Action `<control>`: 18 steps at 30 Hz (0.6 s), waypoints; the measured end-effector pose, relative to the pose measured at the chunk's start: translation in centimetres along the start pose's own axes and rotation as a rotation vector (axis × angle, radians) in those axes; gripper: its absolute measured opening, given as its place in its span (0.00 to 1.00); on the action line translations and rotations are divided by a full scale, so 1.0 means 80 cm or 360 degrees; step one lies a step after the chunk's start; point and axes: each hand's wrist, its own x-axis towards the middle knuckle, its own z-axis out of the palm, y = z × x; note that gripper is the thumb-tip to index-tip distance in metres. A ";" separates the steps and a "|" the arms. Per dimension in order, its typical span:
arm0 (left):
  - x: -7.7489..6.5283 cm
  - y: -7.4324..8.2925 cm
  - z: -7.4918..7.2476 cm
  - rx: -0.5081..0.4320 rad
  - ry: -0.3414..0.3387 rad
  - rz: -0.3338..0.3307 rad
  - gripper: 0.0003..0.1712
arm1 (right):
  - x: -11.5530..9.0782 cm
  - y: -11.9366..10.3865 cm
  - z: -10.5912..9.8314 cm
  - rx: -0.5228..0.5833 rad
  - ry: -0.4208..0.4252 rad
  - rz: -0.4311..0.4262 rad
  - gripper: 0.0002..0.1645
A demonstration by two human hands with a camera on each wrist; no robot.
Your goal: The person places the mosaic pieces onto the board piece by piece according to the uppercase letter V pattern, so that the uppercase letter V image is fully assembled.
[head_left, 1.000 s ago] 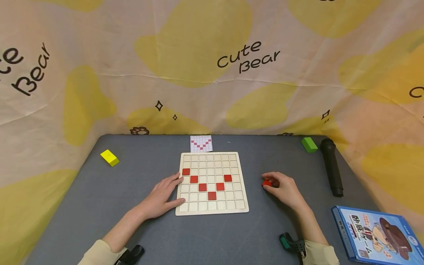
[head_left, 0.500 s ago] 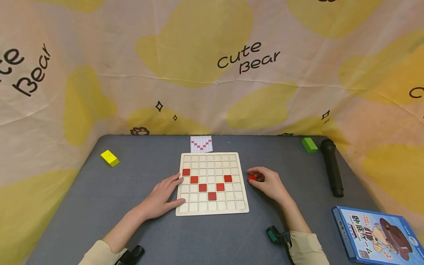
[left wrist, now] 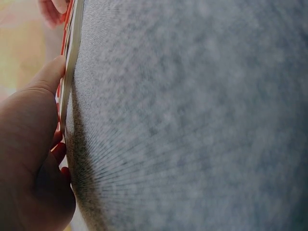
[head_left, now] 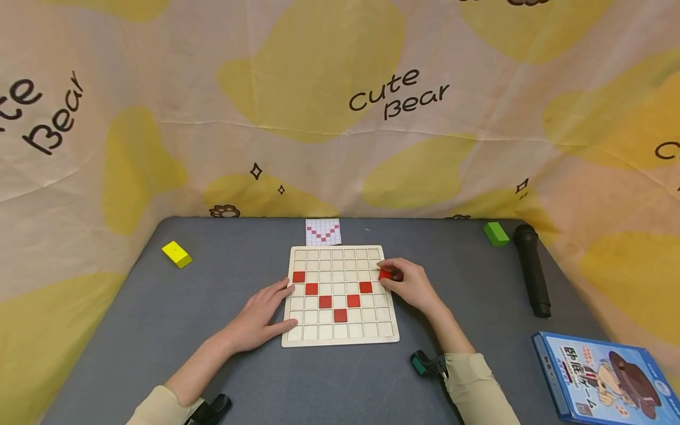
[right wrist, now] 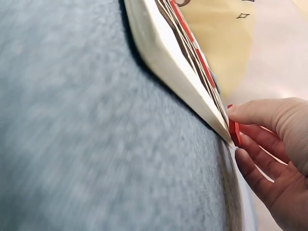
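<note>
A wooden grid board point(head_left: 340, 342) lies on the grey table, with several red square tiles point(head_left: 340, 316) set in its cells in a V shape. My left hand point(head_left: 258, 316) rests at the board's left edge, fingers and thumb extended onto the rim. At the board's right edge, my right hand point(head_left: 408, 282) pinches one red tile point(right wrist: 234, 130) between thumb and fingers. In the head view that tile overlaps the right-hand column, one row above the rightmost placed tile. A small card point(head_left: 323, 232) printed with a red V pattern lies just behind the board.
A yellow block point(head_left: 177, 254) lies at the back left. At the back right are a green block point(head_left: 496, 234) and a black microphone-shaped object point(head_left: 533, 268). A blue illustrated box point(head_left: 611, 378) occupies the front right. A patterned cloth point(head_left: 340, 118) rises behind the table.
My right hand has moved left with the red tile, from the table right of the board to the board's right edge. My left hand has stayed in place.
</note>
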 end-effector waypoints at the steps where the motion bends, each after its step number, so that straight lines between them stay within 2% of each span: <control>1: 0.000 0.000 0.000 0.0002 0.0003 0.0003 0.43 | 0.002 -0.001 0.001 0.0000 -0.0009 0.0000 0.20; 18: -0.001 0.000 0.002 0.0003 0.0012 0.0013 0.43 | 0.010 -0.003 0.008 -0.0041 -0.0112 -0.0083 0.20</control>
